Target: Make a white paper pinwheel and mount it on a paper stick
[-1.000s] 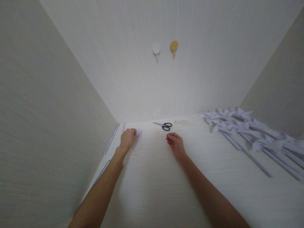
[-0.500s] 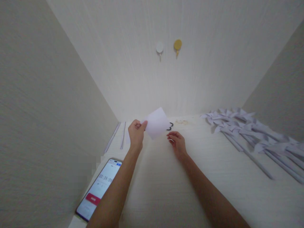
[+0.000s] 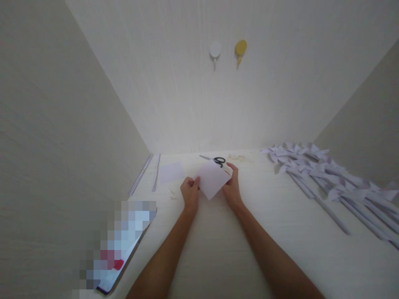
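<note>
While the left hand [image 3: 190, 195] pinches a blank, pale, four-cornered sheet [image 3: 213, 180] before the scissors [image 3: 215, 159], the right hand [image 3: 232, 190] touches it, grip unclear.

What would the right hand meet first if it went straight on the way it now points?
Beyond the paper at the right hand, probably the black-handled scissors; the hand's height is unclear, so it might pass over them.

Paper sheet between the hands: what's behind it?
Black-handled scissors show beyond the top corner of the paper sheet, blades pointing left. The sheet covers part of them; anything else directly behind it is hidden.
</note>
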A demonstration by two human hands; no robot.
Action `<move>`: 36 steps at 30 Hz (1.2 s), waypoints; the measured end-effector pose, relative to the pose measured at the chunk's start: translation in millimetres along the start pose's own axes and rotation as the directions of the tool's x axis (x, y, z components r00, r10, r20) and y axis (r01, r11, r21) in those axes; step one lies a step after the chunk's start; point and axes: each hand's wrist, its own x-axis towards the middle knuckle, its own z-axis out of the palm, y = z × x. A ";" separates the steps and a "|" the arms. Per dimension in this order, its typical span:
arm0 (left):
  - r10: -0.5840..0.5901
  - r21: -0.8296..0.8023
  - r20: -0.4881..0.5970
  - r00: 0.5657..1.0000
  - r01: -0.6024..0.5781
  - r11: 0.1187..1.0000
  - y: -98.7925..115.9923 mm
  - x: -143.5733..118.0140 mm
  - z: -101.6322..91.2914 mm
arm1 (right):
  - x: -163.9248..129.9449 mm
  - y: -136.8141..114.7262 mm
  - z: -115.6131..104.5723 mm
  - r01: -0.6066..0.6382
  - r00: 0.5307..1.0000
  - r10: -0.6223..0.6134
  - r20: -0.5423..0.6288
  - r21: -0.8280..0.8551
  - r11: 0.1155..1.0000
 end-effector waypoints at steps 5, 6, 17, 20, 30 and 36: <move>0.008 0.000 -0.079 0.997 -0.008 1.000 1.3 -1.3 -0.5 | -3.4 2.9 -0.9 -0.016 0.999 0.016 0.040 -0.005 1.000; 0.010 0.007 -0.095 0.995 -0.009 1.000 1.2 -1.7 -0.3 | -5.5 3.4 -1.4 -0.007 0.999 0.008 0.037 -0.017 1.000; -0.016 0.055 0.036 0.999 0.014 0.998 2.2 -1.2 4.7 | -13.5 1.9 -27.4 -0.070 0.986 0.091 0.138 -0.149 0.986; -0.043 0.025 0.114 0.993 0.040 0.999 3.2 2.6 4.1 | -11.9 6.6 -35.6 -0.089 0.990 0.106 0.092 -0.181 0.979; -0.060 -0.503 0.565 0.823 0.401 0.766 24.8 -1.0 7.8 | -8.7 1.0 -31.0 -0.157 0.988 0.152 -0.040 -0.177 0.972; -0.122 -0.413 0.621 0.775 0.455 0.789 24.5 -6.2 11.7 | -10.9 3.9 -26.4 -0.193 0.981 0.194 0.000 -0.080 0.978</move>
